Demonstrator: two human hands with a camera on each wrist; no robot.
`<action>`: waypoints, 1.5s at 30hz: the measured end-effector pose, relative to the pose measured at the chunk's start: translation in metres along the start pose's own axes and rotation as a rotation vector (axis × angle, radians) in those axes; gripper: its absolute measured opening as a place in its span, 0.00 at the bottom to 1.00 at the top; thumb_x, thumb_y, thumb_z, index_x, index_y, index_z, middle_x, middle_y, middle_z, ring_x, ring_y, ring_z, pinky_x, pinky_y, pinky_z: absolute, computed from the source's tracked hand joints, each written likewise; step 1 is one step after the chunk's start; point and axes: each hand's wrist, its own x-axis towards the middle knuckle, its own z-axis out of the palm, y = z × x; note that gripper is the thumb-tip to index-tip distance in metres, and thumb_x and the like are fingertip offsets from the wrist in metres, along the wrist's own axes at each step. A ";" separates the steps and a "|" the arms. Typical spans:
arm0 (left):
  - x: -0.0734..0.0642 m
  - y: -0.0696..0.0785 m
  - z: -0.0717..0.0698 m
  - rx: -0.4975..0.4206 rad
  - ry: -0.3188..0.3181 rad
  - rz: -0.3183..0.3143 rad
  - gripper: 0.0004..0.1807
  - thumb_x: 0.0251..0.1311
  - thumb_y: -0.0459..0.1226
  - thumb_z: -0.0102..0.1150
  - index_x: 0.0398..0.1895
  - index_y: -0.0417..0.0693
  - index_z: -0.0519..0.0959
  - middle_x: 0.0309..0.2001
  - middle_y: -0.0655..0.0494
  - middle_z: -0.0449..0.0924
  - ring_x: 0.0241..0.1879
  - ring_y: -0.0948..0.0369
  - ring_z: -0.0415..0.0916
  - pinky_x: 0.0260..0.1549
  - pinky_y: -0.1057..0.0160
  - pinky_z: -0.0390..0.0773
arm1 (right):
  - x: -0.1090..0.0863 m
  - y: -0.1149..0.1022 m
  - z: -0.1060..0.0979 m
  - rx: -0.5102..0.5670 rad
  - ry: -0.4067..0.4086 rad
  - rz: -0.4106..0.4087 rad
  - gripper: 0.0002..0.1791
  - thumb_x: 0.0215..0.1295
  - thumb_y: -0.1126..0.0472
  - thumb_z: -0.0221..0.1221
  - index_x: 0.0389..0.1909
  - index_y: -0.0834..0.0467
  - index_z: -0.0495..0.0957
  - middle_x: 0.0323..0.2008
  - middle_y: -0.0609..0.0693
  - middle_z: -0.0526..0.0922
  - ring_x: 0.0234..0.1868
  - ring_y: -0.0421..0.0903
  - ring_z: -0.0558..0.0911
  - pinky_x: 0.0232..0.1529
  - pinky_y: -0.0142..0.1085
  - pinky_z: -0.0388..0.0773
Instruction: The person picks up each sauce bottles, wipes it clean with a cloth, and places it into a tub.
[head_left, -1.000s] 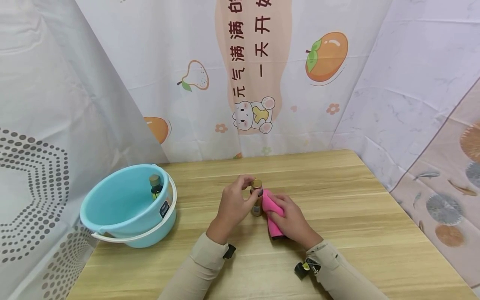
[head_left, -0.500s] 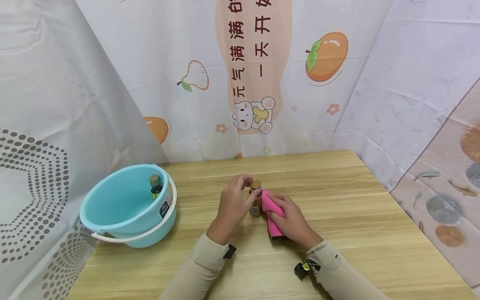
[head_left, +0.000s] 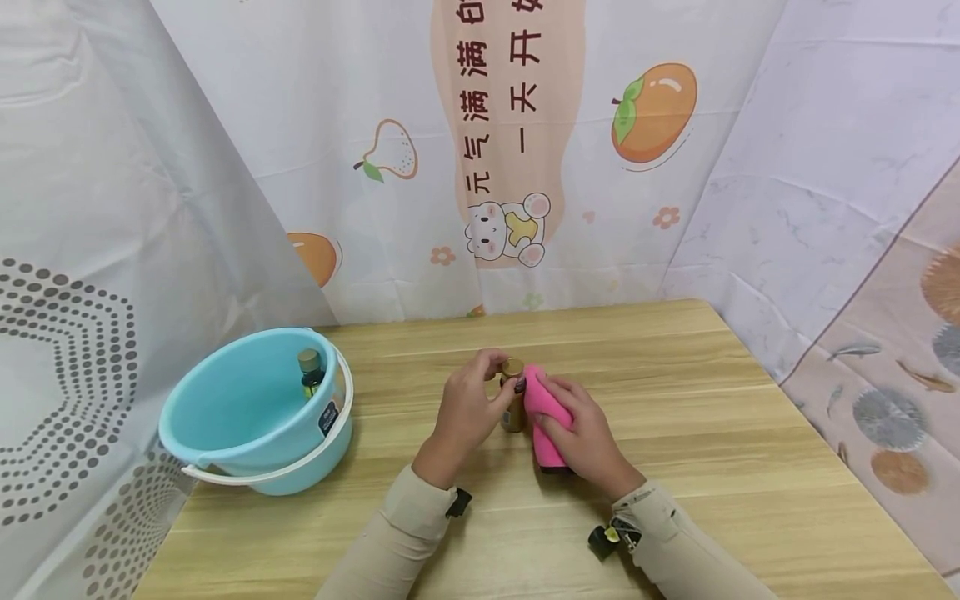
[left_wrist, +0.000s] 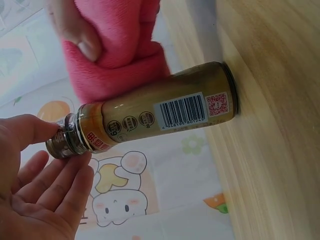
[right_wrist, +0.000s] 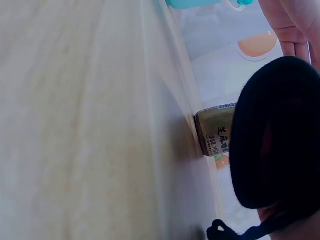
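A small sesame oil bottle (head_left: 513, 417) with a gold cap stands upright on the table. My left hand (head_left: 467, 404) pinches its neck just below the cap, thumb on one side and fingers on the other. In the left wrist view, the bottle (left_wrist: 160, 107) shows a barcode and a red square code. My right hand (head_left: 588, 435) grips a pink plush cloth (head_left: 549, 417), which lies against the bottle's right side. From the right wrist, the cloth's black-rimmed open end (right_wrist: 242, 140) appears with a cord loop; whether it is a mitt or a pouch cannot be told.
On the left of the wooden table (head_left: 720, 433) stands a light blue bucket (head_left: 225, 387), its white handle lowered in front. A dark bottle with a gold cap (head_left: 310, 371) is inside it. Printed curtains (head_left: 360, 208) hang behind and along the sides.
My right hand has slid the pink cloth a little upward along the bottle, after hardly moving earlier. The left hand stays on the neck, with the bottle in nearly the same spot.
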 end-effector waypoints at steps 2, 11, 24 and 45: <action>0.000 0.000 0.000 -0.006 -0.005 0.004 0.15 0.65 0.35 0.69 0.53 0.44 0.80 0.47 0.52 0.88 0.47 0.60 0.88 0.47 0.64 0.87 | 0.000 -0.006 -0.001 0.019 0.021 -0.008 0.30 0.69 0.64 0.67 0.71 0.55 0.75 0.66 0.53 0.77 0.57 0.50 0.81 0.50 0.39 0.84; 0.000 -0.001 -0.001 -0.017 -0.020 0.024 0.15 0.66 0.34 0.67 0.54 0.43 0.80 0.49 0.52 0.88 0.48 0.59 0.88 0.47 0.64 0.87 | 0.000 0.002 0.002 0.032 0.044 -0.032 0.30 0.67 0.67 0.67 0.70 0.58 0.75 0.65 0.56 0.77 0.56 0.52 0.82 0.50 0.35 0.84; 0.000 0.001 -0.002 -0.044 -0.027 0.014 0.16 0.65 0.34 0.68 0.54 0.41 0.79 0.49 0.50 0.88 0.49 0.57 0.89 0.48 0.59 0.88 | 0.001 0.005 0.002 -0.021 -0.069 0.050 0.30 0.70 0.58 0.67 0.71 0.53 0.75 0.63 0.49 0.79 0.54 0.46 0.81 0.50 0.38 0.83; -0.001 0.001 0.001 0.036 0.038 -0.005 0.19 0.65 0.42 0.72 0.54 0.43 0.81 0.47 0.55 0.82 0.45 0.58 0.82 0.45 0.58 0.86 | -0.001 0.005 0.003 -0.090 -0.149 0.139 0.30 0.69 0.58 0.68 0.72 0.49 0.75 0.63 0.52 0.79 0.53 0.48 0.81 0.49 0.41 0.82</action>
